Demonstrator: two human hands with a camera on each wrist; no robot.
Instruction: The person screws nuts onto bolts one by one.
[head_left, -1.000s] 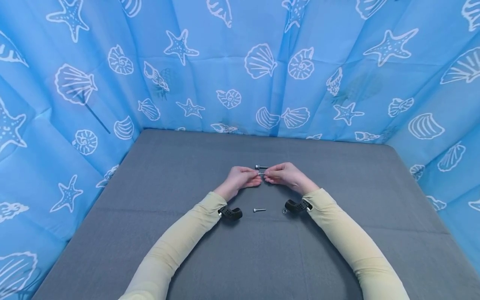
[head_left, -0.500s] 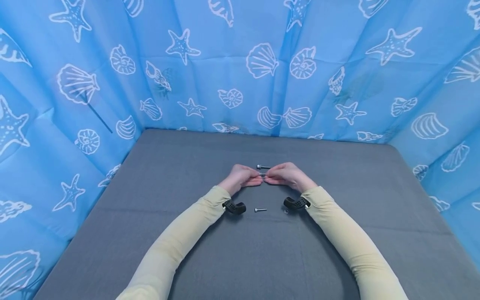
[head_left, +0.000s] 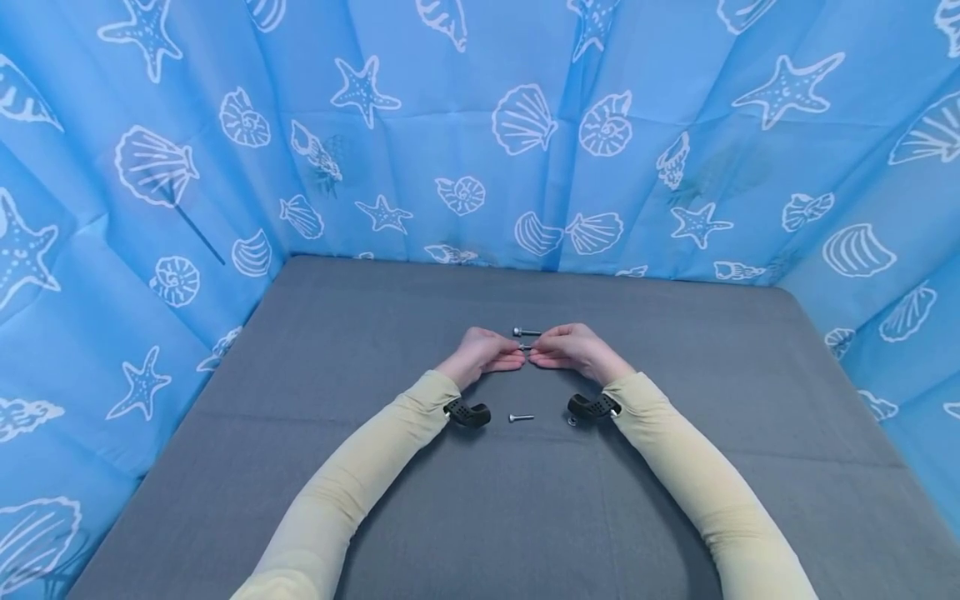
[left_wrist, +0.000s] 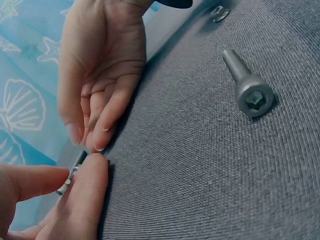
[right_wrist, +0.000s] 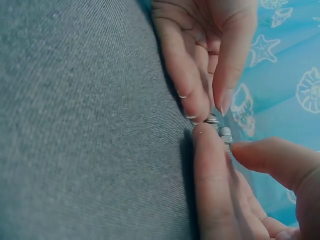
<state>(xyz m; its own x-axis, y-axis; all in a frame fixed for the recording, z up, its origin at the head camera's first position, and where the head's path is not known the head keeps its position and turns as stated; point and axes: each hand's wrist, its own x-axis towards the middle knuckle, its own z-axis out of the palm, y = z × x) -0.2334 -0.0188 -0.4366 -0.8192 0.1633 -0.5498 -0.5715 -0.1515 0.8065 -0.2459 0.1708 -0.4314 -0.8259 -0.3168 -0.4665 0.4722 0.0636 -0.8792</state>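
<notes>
Near the middle of the table (head_left: 375,333) my two hands meet fingertip to fingertip. My left hand (head_left: 483,350) pinches one end of a small metal bolt (head_left: 525,347) between thumb and fingers. The thumb and fingers of my right hand (head_left: 576,348) pinch at its other end. Fingers cover most of the bolt, so I cannot tell whether a nut is on it. Just beyond the fingertips lies a longer bolt (head_left: 527,332), its head to the left, its right end close to the right hand. In the right wrist view a shiny metal piece (right_wrist: 212,119) shows at the left fingertips.
Nearer me lies a socket-head bolt (head_left: 521,417), also seen in the left wrist view. A small nut (head_left: 572,421) lies below the right wrist, close to the black wrist strap (head_left: 592,407). A blue shell-print curtain (head_left: 480,150) hangs around the table.
Both hands stay together, with only slight finger movement around the bolt. The left wrist has shifted slightly to the right. The loose pieces on the table have not moved.
</notes>
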